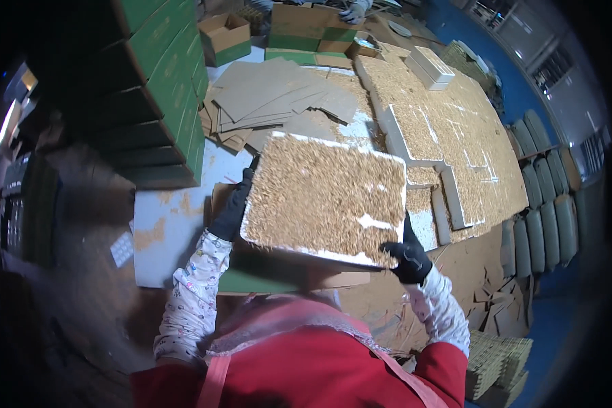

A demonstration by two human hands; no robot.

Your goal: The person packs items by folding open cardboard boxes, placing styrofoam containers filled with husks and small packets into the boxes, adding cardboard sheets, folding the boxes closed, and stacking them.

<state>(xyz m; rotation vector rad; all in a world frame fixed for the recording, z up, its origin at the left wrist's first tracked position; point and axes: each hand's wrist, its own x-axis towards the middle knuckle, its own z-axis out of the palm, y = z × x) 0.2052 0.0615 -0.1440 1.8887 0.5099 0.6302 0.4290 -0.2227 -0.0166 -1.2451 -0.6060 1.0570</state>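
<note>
Between my two black-gloved hands I carry a shallow white tray (326, 194), seemingly foam, its top covered with loose tan husks or shavings. My left hand (234, 207) is closed on the tray's left side, its fingertips hidden behind the wall. At the lower right corner my right hand (409, 255) grips the rim, thumb on top and the other fingers around the side. Beneath the tray an open green and brown cardboard box (265, 280) shows in part; its inside is mostly hidden.
Green cartons (173, 88) are stacked high at the left. Flat cardboard sheets (279, 92) lie on the white table (160, 251). Husk-covered white trays (449, 136) crowd the right side. At the far end another person's gloved hand (353, 13) rests near a box. Grey-green sacks (547, 204) line the right.
</note>
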